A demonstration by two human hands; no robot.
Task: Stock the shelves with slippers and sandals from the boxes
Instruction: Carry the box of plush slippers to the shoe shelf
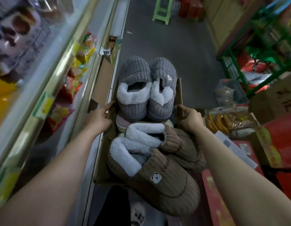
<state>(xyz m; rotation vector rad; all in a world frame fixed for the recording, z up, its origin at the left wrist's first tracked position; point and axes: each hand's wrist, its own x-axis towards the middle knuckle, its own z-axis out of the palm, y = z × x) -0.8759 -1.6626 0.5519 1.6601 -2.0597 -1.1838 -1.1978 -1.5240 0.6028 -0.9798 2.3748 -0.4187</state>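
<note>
I carry an open cardboard box of plush slippers in front of me. My left hand grips the box's left wall, with the thumb along its top edge. My right hand grips the right wall the same way. A grey ribbed pair of slippers with white fleece lining lies at the far end. A brown ribbed pair with a bear patch lies at the near end and spills over the rim. More slippers show partly underneath.
Shelves with bagged snacks run along the left. A grey floor aisle stretches ahead to a green plastic stool. A green metal rack, red cartons and bagged goods crowd the right side.
</note>
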